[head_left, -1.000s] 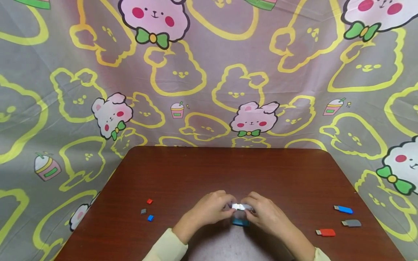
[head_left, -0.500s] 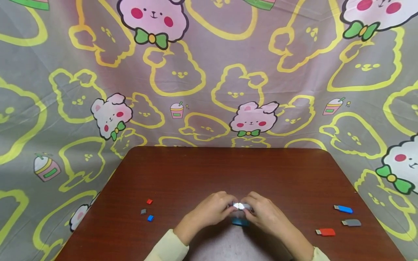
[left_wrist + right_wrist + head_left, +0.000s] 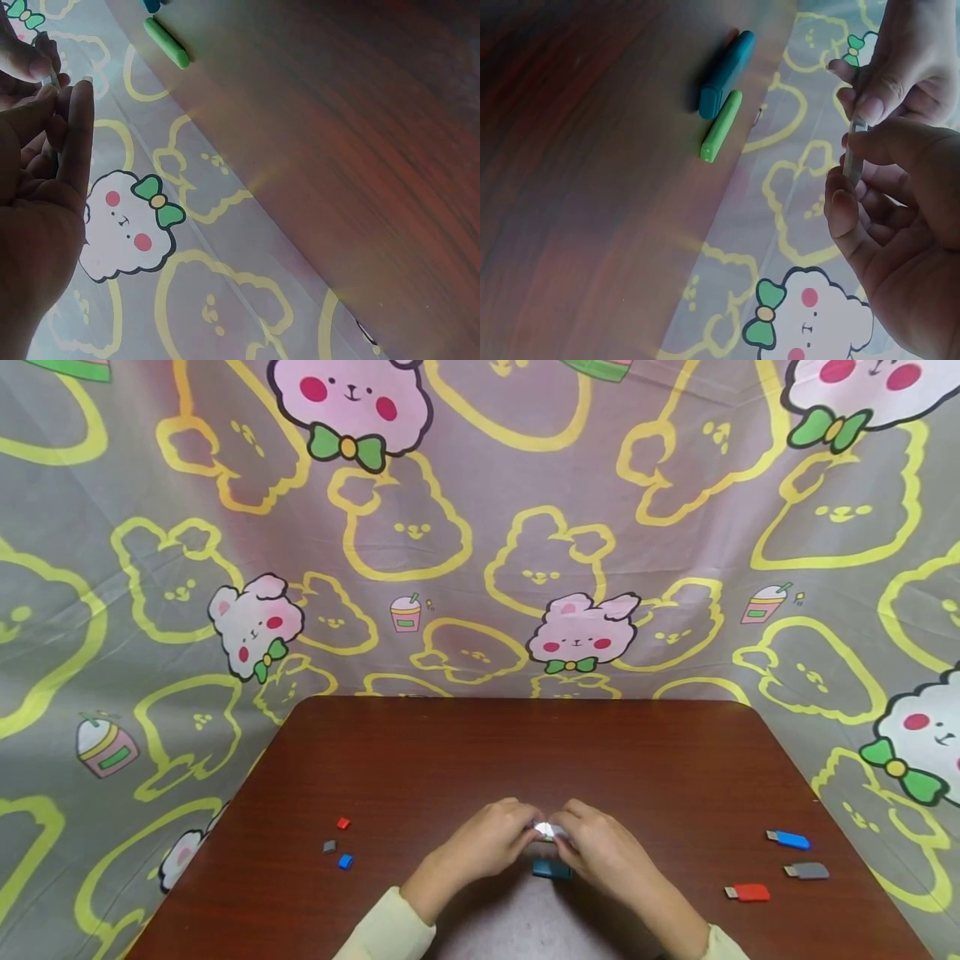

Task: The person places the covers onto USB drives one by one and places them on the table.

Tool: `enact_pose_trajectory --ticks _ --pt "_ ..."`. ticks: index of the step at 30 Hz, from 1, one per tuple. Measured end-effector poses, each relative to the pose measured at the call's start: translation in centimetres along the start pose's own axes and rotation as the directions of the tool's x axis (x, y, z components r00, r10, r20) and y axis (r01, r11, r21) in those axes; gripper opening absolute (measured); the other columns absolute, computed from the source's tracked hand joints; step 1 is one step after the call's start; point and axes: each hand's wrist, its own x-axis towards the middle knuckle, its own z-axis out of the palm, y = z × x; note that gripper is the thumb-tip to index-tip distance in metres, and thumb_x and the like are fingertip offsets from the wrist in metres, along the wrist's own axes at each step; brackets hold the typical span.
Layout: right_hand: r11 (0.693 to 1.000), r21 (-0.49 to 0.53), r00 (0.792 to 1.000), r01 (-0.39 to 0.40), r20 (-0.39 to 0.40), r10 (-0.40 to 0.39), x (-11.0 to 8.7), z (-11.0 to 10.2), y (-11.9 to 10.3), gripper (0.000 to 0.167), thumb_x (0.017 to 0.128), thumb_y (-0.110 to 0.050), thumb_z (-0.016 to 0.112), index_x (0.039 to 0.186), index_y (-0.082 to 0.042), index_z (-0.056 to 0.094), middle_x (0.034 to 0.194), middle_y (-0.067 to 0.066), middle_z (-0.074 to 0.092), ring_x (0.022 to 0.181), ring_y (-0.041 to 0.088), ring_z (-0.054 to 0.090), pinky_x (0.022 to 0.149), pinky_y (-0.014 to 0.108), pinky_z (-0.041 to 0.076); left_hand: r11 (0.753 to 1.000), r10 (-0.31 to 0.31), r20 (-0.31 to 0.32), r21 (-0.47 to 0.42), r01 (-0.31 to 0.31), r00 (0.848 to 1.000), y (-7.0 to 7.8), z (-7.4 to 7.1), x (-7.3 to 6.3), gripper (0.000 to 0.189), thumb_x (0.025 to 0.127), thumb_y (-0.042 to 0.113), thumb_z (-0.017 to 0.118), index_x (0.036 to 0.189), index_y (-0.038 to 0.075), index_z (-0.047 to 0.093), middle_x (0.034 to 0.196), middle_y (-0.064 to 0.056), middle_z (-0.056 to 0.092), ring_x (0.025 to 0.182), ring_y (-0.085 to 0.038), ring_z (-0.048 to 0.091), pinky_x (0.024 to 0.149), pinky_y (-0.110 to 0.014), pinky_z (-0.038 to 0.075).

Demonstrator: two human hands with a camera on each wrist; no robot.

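Both hands meet above the near middle of the table. They pinch a small pale USB stick (image 3: 853,161) from opposite ends; fingers cover most of it. My left hand (image 3: 491,837) has thumb and fingertips on its left end. On the right end are the thumb and fingers of my right hand (image 3: 600,843). Whether a cap is on or apart from the stick cannot be told. A teal block-like stick (image 3: 726,75) lies on the table close by the hands. Beside it, roughly parallel, lies a thinner green stick (image 3: 721,127), mostly hidden by the hands in the head view.
Blue (image 3: 789,840), grey (image 3: 807,871) and red (image 3: 747,892) USB sticks with bare metal plugs lie at the right. Small red (image 3: 343,823), grey (image 3: 330,846) and blue (image 3: 346,862) caps lie at the left. A patterned cloth (image 3: 480,543) hangs behind the brown table (image 3: 480,743).
My right hand has shifted slightly left toward the left hand, and the pale stick between them with it. The sticks and caps on the table have stayed put.
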Motion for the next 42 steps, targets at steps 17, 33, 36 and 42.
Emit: enact_pose_trajectory --ticks 17,33,36,42 --pt "0.994 0.027 0.991 -0.108 0.084 0.106 0.9 0.5 1.5 0.017 0.081 -0.010 0.083 0.095 -0.012 0.073 0.089 -0.007 0.062 0.073 0.005 0.057 0.061 0.026 0.051 0.994 -0.107 0.056 0.021 0.106 0.993 -1.0 0.7 1.3 0.018 0.098 0.022 0.069 0.112 0.012 0.073 0.096 0.004 0.069 0.083 -0.003 0.055 0.069 -0.015 0.046" --pt "0.976 0.054 0.957 -0.209 0.215 0.193 2.2 2.7 3.4 0.013 0.083 -0.004 0.079 0.093 -0.006 0.072 0.084 -0.003 0.055 0.072 0.009 0.053 0.060 0.024 0.048 0.978 -0.199 0.120 0.083 0.189 0.973 -3.3 2.8 2.9 0.014 0.098 0.019 0.068 0.109 0.013 0.074 0.093 0.004 0.070 0.083 -0.008 0.060 0.071 -0.023 0.051" --pt "0.978 0.051 0.959 -0.200 0.216 0.185 2.3 3.2 3.8 0.013 0.080 -0.001 0.079 0.090 -0.005 0.071 0.082 -0.002 0.054 0.070 0.011 0.053 0.059 0.024 0.047 0.972 -0.214 0.145 0.130 0.196 0.966 -3.4 3.1 3.2 0.012 0.097 0.019 0.068 0.106 0.013 0.073 0.089 0.004 0.069 0.080 -0.009 0.061 0.069 -0.024 0.051" --pt "0.988 0.041 0.971 -0.151 0.192 0.141 2.4 3.8 4.6 0.015 0.076 0.005 0.077 0.083 -0.006 0.070 0.079 -0.001 0.053 0.069 0.015 0.055 0.059 0.027 0.047 0.964 -0.213 0.150 0.194 0.183 0.965 -3.4 3.1 3.7 0.007 0.095 0.018 0.071 0.099 0.013 0.073 0.086 0.003 0.070 0.083 -0.013 0.065 0.069 -0.026 0.053"
